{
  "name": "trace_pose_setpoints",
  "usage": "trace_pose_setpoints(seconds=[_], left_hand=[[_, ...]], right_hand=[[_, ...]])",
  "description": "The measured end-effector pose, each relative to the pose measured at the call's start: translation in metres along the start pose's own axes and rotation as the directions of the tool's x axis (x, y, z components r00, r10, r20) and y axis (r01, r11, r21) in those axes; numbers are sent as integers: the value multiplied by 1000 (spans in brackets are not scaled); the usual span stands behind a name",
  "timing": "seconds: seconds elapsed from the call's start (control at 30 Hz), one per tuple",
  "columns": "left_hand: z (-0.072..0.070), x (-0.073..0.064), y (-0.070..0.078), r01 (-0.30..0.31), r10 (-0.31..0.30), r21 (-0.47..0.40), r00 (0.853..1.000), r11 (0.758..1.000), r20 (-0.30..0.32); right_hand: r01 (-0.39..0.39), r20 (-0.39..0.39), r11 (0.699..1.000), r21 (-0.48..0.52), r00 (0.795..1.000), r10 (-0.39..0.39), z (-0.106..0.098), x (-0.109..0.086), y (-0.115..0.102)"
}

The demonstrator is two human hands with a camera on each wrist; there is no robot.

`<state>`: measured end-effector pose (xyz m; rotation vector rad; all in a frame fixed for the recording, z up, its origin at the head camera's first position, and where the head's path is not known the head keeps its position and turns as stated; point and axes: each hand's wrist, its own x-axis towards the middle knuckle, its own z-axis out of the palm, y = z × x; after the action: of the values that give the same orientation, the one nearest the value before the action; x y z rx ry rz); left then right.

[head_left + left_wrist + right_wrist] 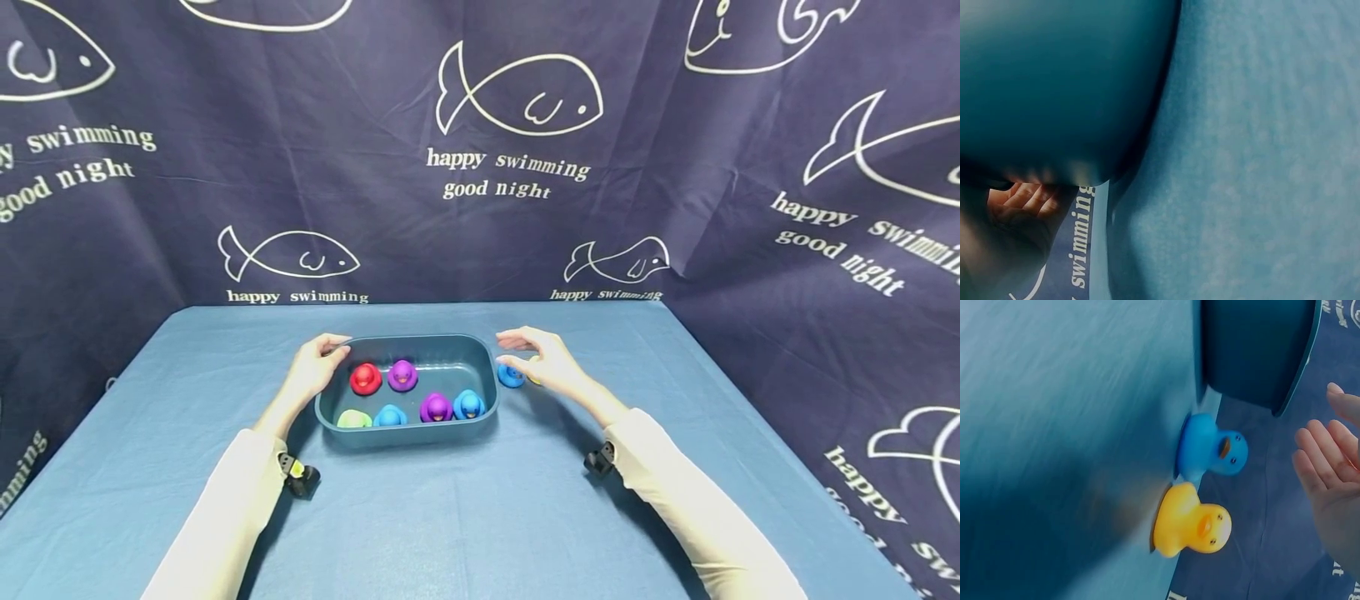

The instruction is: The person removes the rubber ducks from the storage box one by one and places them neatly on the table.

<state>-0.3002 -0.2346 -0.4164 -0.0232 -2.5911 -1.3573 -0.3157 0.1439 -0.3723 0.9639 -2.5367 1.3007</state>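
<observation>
A dark teal plastic box (420, 428) stands on the table, holding several rubber ducks. Inside are a red duck (365, 379), purple ducks (402, 376) (436, 408), blue ducks (391, 416) (469, 405) and a light green duck (354, 419). My left hand (313, 367) grips the box at its far left corner; the left wrist view shows fingers (1029, 199) behind the wall. My right hand (547, 360) hovers with relaxed, spread fingers by the box's right end, holding nothing. Beneath it, a blue duck (1207, 447) and a yellow duck (1188, 522) stand side by side on the table.
A blue cloth (480, 525) covers the table. Dark blue curtains (390, 183) with white fish prints and lettering hang behind it and at both sides. Each wrist carries a small black camera (302, 480).
</observation>
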Motion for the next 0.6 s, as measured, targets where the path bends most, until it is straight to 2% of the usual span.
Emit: trace_pose_setpoints(seconds=[0.23,0.47,0.6], left_hand=[[-1,-1,1,4,-4,-4,1000,1000,7],[-1,-1,1,8,-8,-15,1000,1000,6],[-1,0,2,1,-1,-6,1000,1000,4]], right_hand=[[50,10,998,43,999,-51,12,6,-10],[65,43,997,52,997,-67,25,12,-21],[97,62,993,66,993,-101,29,13,-40]])
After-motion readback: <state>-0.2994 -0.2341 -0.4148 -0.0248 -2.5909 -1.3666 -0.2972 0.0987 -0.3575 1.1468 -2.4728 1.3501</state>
